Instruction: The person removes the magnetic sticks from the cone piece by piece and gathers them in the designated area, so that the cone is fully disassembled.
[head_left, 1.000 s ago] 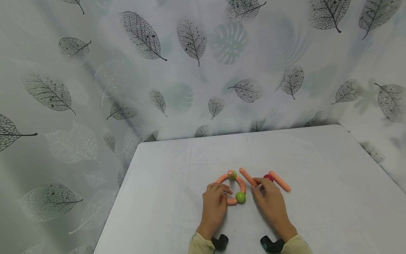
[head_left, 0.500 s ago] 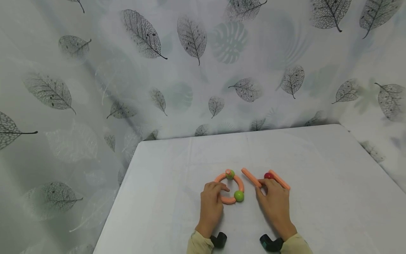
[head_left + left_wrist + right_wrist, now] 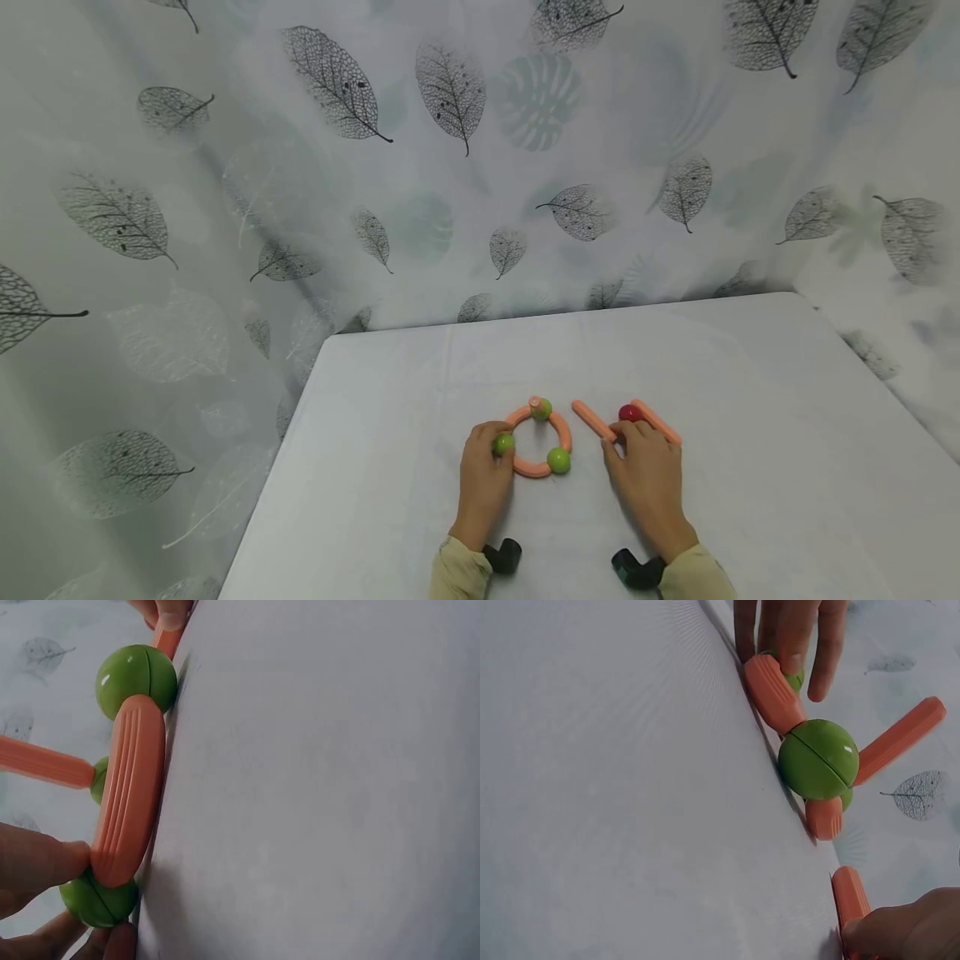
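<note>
On the white table lies a ring of orange curved rods (image 3: pixel 531 469) joined by three green balls (image 3: pixel 558 460). My left hand (image 3: pixel 484 479) grips the ring's left green ball (image 3: pixel 101 901) between thumb and fingers. From the far green ball (image 3: pixel 542 409) an orange rod (image 3: pixel 901 740) stands upright; in the head view mostly its end shows. My right hand (image 3: pixel 647 479), to the right of the ring, pinches the near end of a straight orange rod (image 3: pixel 592 419). The rod's far end points away and to the left, apart from the ring.
Just beyond the right hand are a red ball (image 3: pixel 629 412) and another straight orange rod (image 3: pixel 656 422), side by side. A leaf-patterned curtain (image 3: pixel 420 192) hangs behind the table (image 3: pixel 750 400). Dark devices (image 3: pixel 504 556) sit at both wrists.
The ring has shifted a little to the left with my left hand. Its left green ball, hidden under the fingers before, now shows. My right hand has moved slightly right with its rod.
</note>
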Motion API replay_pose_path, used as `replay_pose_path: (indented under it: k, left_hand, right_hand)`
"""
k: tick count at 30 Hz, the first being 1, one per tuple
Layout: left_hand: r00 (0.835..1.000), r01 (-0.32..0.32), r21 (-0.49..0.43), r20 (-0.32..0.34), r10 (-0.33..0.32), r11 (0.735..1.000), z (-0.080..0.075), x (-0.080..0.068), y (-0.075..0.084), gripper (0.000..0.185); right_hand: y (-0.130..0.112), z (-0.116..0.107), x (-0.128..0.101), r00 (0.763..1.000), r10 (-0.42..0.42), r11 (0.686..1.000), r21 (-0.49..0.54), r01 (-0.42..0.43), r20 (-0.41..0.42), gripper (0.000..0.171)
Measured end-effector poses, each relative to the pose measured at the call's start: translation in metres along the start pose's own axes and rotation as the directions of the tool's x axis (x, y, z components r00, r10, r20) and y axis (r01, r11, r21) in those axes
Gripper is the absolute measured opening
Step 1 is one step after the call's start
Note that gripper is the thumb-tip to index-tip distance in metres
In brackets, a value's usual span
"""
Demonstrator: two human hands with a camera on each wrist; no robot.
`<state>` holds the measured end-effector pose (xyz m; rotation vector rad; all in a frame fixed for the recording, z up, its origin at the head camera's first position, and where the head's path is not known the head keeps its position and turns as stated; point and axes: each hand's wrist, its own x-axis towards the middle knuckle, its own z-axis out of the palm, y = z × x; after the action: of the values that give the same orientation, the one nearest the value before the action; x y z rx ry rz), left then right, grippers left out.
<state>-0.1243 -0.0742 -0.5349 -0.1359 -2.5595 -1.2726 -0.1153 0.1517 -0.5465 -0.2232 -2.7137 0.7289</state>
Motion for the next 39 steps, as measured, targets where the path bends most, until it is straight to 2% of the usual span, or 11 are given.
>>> replay_pose_path:
  k: [11, 19, 22, 26, 29, 34, 36, 39]
  left_hand:
    - [0.996, -0.049, -0.083, 0.076, 0.056, 0.995, -0.010, 0.005, -0.015, 0.033]
    - [0.986, -0.098, -0.087, 0.130, 0.109, 0.991, -0.014, 0.008, -0.022, 0.033]
    - [0.979, -0.120, -0.096, 0.154, 0.134, 0.988, -0.017, 0.009, -0.025, 0.033]
    - [0.970, -0.126, -0.127, 0.190, 0.149, 0.984, -0.019, 0.011, -0.030, 0.035]
    - [0.966, -0.110, -0.149, 0.215, 0.141, 0.983, -0.020, 0.013, -0.033, 0.035]
    - [0.962, -0.077, -0.180, 0.245, 0.121, 0.981, -0.021, 0.014, -0.038, 0.036]
    - [0.960, -0.073, -0.193, 0.252, 0.122, 0.978, -0.021, 0.014, -0.040, 0.036]
    - [0.957, -0.075, -0.208, 0.260, 0.129, 0.975, -0.020, 0.015, -0.042, 0.036]
  right_hand:
    - [-0.004, -0.009, 0.001, 0.999, 0.003, 1.000, 0.008, -0.003, 0.052, 0.032]
    - [-0.010, -0.012, 0.003, 0.997, -0.071, 0.995, 0.063, 0.074, -0.042, 0.025]
    - [-0.013, -0.011, 0.004, 0.996, -0.085, 0.989, 0.121, 0.086, -0.011, 0.027]
    - [-0.018, -0.008, 0.008, 0.992, -0.097, 0.976, 0.204, 0.078, 0.083, 0.032]
    - [-0.020, -0.004, 0.010, 0.978, -0.178, 0.954, 0.261, 0.145, 0.106, 0.036]
    - [-0.021, 0.001, 0.012, 0.932, -0.357, 0.890, 0.327, 0.316, 0.070, 0.044]
    - [-0.022, 0.002, 0.013, 0.920, -0.385, 0.878, 0.334, 0.341, 0.072, 0.046]
    - [-0.023, 0.002, 0.017, 0.911, -0.397, 0.880, 0.325, 0.346, 0.108, 0.045]
